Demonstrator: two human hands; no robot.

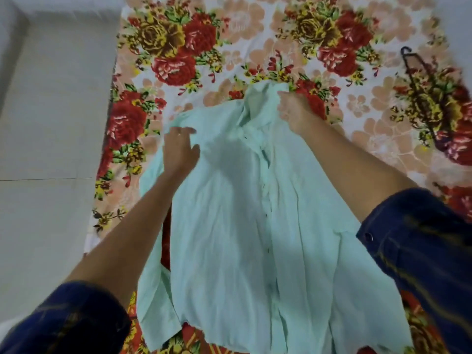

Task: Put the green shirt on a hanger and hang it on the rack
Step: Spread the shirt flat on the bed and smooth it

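**Shirt spread flat before the hanger is fetched**

The green shirt [245, 213] is laid front-up on the floral bedsheet [255, 34], collar at the far end, hem nearest the camera. The left hand [178, 149] is pressed on the left shoulder area with fingers loosely spread, apparently smoothing rather than gripping. The right hand [293, 111] is closed on the cloth at the right of the collar, though the exact pinch is blurred. The dark hanger [421, 83] lies well apart on the far right of the sheet, untouched. No rack is in view.

The step in hand is judged to be the straightening of the shoulders and collar. It is best done with the neck opened wide and the placket kept flat, so that the hanger can be slid in one shoulder at a time without the fabric being bunched.
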